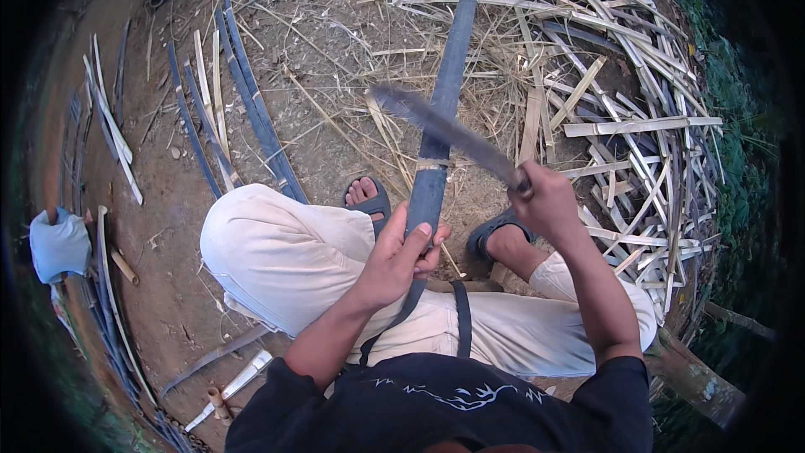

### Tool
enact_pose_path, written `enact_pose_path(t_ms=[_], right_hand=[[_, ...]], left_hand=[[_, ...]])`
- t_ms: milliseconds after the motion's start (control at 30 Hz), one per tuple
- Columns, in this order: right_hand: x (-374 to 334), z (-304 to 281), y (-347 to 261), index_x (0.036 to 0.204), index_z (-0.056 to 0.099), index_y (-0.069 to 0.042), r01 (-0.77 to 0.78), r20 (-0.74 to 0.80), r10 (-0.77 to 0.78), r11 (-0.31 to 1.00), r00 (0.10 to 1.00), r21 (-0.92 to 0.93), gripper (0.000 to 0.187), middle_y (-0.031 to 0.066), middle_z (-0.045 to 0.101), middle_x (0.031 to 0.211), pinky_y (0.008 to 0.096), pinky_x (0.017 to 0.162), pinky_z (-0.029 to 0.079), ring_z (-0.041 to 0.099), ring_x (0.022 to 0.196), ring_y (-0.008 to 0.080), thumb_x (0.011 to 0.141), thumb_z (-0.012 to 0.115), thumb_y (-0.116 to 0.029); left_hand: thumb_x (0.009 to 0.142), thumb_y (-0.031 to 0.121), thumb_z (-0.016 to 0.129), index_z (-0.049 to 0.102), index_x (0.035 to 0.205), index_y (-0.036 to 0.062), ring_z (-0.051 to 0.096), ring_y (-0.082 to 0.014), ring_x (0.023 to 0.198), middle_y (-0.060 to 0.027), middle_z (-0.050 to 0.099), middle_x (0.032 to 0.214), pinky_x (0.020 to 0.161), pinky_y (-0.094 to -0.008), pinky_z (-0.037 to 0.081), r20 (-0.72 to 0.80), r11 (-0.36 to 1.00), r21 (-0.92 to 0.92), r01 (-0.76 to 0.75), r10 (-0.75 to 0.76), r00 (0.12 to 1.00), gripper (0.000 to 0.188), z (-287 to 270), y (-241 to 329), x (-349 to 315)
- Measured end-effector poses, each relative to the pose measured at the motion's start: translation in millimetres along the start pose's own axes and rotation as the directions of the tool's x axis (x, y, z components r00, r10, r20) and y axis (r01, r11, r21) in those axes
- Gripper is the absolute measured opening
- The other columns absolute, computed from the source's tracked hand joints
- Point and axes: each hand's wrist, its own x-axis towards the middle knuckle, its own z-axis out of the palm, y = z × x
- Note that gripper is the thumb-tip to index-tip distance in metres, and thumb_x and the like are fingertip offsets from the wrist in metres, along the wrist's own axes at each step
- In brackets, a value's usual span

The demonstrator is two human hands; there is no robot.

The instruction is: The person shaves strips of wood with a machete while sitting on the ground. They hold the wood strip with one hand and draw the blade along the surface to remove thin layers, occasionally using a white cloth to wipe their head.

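Note:
My left hand (402, 256) is closed around the near end of a long dark bamboo strip (449, 75), thumb lying on its upper face. The strip runs away from me toward the far edge, and a pale ringed joint crosses it just beyond the hand. In my right hand (545, 201) is the handle of a machete (453, 134), fingers wrapped round it. Its blade, a little blurred, points to the far left and crosses over the strip beyond the joint. Whether the blade touches the strip I cannot tell.
Split pale bamboo pieces (646, 126) lie heaped on the right. Several dark strips (251, 101) rest on the dirt at left. Thin shavings (495, 75) litter the ground ahead. A white bag (60, 243) is at the far left, a log (696, 377) at lower right.

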Motion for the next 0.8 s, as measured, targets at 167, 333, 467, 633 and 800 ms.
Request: enact_pose_path(t_ms=[167,333,467,633,800], right_hand=[[-22,-4,-21,0.082,0.056,-0.004,0.116,0.010,-0.117,0.992,0.993,0.046,0.023,0.0142,0.063,0.072,0.0440,0.059,0.051,0.066,0.066,0.0345,0.074,0.075,-0.012],[-35,7,-39,0.092,0.061,-0.003,0.068,0.024,-0.076,0.965,0.997,0.253,0.029,0.0150,0.064,0.077,0.0398,0.061,0.051,0.067,0.068,0.0333,0.070,0.079,-0.010],[-58,9,-60,0.095,0.061,-0.001,0.221,-0.026,-0.223,0.931,0.974,0.291,0.037,0.0134,0.061,0.075,0.0390,0.061,0.051,0.065,0.068,0.0312,0.064,0.080,-0.008],[-68,6,-78,0.093,0.062,-0.003,0.348,-0.044,-0.347,0.909,0.937,0.230,0.043,0.0103,0.058,0.073,0.0387,0.060,0.050,0.062,0.066,0.0283,0.053,0.078,-0.006],[-64,4,-77,0.093,0.062,-0.003,0.370,-0.074,-0.363,0.909,0.929,0.189,0.041,0.0095,0.057,0.072,0.0381,0.058,0.048,0.062,0.065,0.0276,0.055,0.078,-0.007]], left_hand=[[0.108,0.025,0.031,0.043,0.122,0.0063,0.045,-0.0083,0.057,-0.0094,0.055,0.089,0.045,-0.0212,0.034,-0.120,0.999,-0.021,0.046,-0.048,0.992,0.026,8,8,4],[0.110,0.035,0.032,0.048,0.106,0.0037,0.051,-0.0089,0.056,-0.0118,0.059,0.088,0.047,-0.0235,0.043,-0.289,0.937,0.317,0.149,-0.054,0.956,0.035,7,6,5],[0.108,0.037,0.037,0.051,0.097,0.0027,0.055,-0.0114,0.067,-0.0046,0.056,0.077,0.065,-0.0263,0.045,0.200,0.006,0.954,-0.300,0.732,0.651,0.039,-39,-51,15],[0.105,0.045,0.045,0.063,0.099,0.0093,0.050,-0.0037,0.066,0.0029,0.055,0.078,0.060,-0.0205,0.040,-0.500,0.940,0.318,0.124,0.055,0.864,0.041,-9,-11,11],[0.103,0.047,0.048,0.063,0.100,0.0077,0.053,-0.0030,0.068,0.0021,0.056,0.079,0.061,-0.0197,0.041,-0.464,0.818,0.575,0.012,0.314,0.828,0.042,-31,-43,9]])
